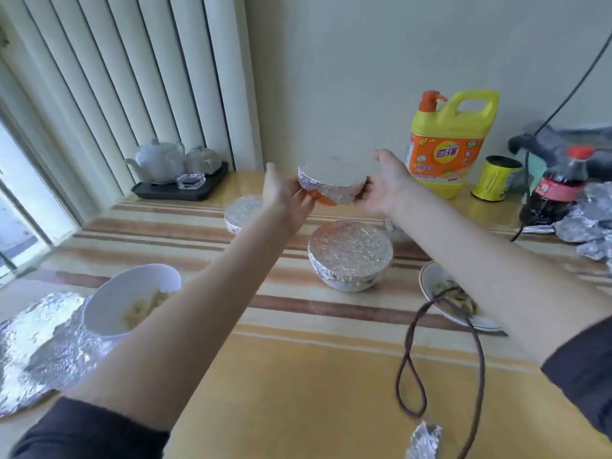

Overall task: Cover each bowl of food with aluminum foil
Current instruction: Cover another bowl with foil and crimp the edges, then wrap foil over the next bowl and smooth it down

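While both arms reach out over the table (298,392), the left hand (284,190) and right hand (385,187) grip a foil-covered bowl (332,182) between them, lifted clear of the surface at about 12 o'clock; orange shows under the crinkled foil skirt. At 1 o'clock, against the wall, stands a yellow detergent jug (452,144) with an orange pump and an orange label bearing Chinese characters I cannot read surely. Beside it sit a yellow ribbon spool (495,178) and a red-capped cola bottle (559,187). Below the lifted bowl, two more wrapped bowls (349,251) (241,212) rest on the striped cloth, with bare room between them. At 8 o'clock an uncovered white bowl (132,299) of food lies tilted on a crumpled foil sheet (39,346) near the table's left edge. At 4 o'clock is an open dish (447,296), crossed by a dark looped cord (440,359).
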A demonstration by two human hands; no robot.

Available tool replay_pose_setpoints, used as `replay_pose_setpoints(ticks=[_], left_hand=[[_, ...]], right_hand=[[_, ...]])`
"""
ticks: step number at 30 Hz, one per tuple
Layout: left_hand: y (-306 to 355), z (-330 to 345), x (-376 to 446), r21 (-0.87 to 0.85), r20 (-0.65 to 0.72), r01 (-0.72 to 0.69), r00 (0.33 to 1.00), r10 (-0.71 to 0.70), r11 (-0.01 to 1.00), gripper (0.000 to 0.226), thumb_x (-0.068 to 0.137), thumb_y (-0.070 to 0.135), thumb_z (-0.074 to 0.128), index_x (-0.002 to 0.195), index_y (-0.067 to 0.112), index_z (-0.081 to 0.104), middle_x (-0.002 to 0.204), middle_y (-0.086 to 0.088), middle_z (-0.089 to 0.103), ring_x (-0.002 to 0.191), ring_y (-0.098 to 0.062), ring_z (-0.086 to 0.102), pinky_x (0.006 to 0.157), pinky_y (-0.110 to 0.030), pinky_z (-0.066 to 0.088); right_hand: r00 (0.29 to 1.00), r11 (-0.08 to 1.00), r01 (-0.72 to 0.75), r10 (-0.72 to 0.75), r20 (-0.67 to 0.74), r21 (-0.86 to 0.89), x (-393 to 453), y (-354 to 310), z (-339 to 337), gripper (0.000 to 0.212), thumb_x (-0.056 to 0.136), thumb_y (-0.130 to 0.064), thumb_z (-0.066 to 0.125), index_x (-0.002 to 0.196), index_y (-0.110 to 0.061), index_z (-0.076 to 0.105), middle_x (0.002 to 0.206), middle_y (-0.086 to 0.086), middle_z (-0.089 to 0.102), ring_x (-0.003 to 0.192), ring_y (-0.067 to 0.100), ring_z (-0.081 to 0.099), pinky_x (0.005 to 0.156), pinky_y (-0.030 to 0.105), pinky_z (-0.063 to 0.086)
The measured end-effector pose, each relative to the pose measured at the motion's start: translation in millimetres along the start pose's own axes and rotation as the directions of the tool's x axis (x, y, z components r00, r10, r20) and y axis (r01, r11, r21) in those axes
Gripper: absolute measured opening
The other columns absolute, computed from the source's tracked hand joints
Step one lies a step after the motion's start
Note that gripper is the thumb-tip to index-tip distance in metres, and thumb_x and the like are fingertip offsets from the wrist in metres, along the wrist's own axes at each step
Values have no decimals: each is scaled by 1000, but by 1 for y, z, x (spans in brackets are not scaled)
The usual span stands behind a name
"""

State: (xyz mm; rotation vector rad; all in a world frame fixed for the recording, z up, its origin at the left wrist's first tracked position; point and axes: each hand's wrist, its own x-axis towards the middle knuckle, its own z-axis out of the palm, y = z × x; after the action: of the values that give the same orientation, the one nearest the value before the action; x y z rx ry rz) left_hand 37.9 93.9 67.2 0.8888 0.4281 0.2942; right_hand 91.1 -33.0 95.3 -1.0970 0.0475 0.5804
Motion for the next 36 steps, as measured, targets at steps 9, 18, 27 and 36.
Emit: replay_pose_setpoints(ticks=[9, 18, 27, 36], left_hand=[[-34, 7, 63, 54, -153, 122, 982, -113, 991, 67, 101, 57, 25, 144, 8, 43, 146, -1, 48, 133, -18, 46, 110, -32, 32], [-38, -3, 71, -89, -129, 175, 974, -185, 981, 66, 105, 46, 19, 146, -4, 32, 149, -12, 42, 137, -24, 42, 106, -30, 36], [-23, -4, 36, -70, -176, 202, 961, -212, 977, 61, 106, 40, 23, 154, 4, 13, 158, -17, 23, 143, -31, 30, 114, -39, 27], [29, -63, -68, 652, -60, -335, 871, 487, 680, 29, 91, 4, 42, 108, 7, 65, 90, -6, 72, 87, -19, 70, 85, -37, 56]], right_hand=[[978, 997, -54, 43, -203, -50, 108, 13, -12, 33, 98, -33, 33, 85, -12, 54, 84, 12, 62, 72, 27, 59, 61, 37, 48], [955, 982, -110, 61, -291, -156, 136, 34, -12, 42, 95, -42, 36, 95, -7, 58, 97, 17, 66, 91, 34, 65, 81, 52, 54], [942, 889, 12, -164, -294, -457, 108, 27, -11, 23, 95, -28, 33, 102, -13, 48, 117, 10, 57, 105, 28, 58, 94, 37, 48], [881, 651, 378, -472, 40, -658, -23, 77, 52, 19, 96, -20, 40, 111, -20, 51, 108, 0, 56, 93, 18, 53, 76, 28, 42]])
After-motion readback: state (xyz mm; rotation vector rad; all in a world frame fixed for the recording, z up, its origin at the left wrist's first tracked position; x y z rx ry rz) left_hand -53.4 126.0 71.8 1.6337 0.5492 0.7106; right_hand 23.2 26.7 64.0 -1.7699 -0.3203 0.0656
